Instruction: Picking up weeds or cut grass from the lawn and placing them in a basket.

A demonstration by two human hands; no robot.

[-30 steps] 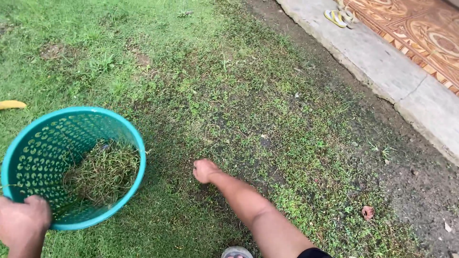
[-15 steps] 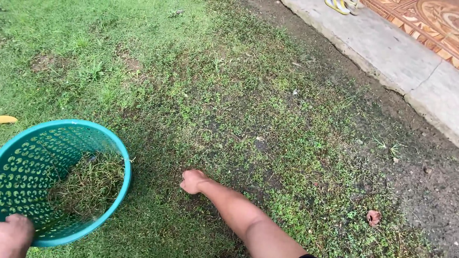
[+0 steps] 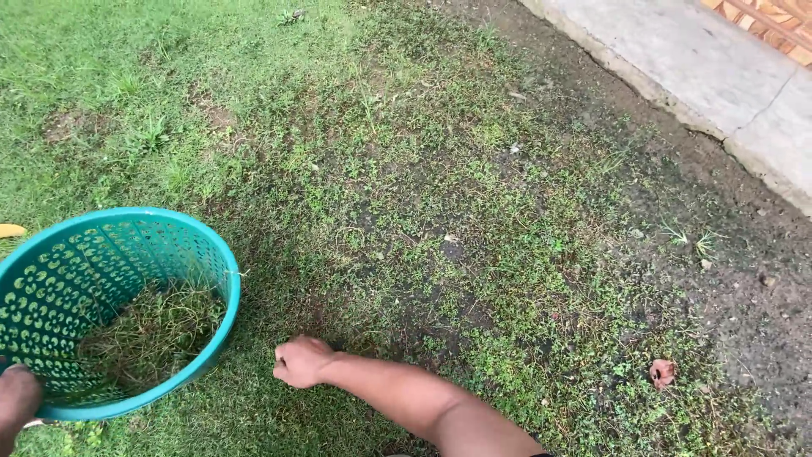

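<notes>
- Left hand (image 3: 17, 402): bottom-left corner, on the near rim of the teal basket (image 3: 216, 254); mostly out of frame, grip state can't tell.
- Right hand (image 3: 300, 362): fist pressed together, knuckles down in the grass (image 3: 254, 406), just off the basket's 4 o'clock side; contents of the fist not visible.
- Basket holds pulled weeds (image 3: 152, 334).
- Concrete curb (image 3: 702, 76) far off at 1 o'clock.

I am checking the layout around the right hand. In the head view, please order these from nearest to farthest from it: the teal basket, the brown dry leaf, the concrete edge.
1. The teal basket, just left of the right hand.
2. The brown dry leaf, far to its right on the ground.
3. The concrete edge, at the top right.
</notes>
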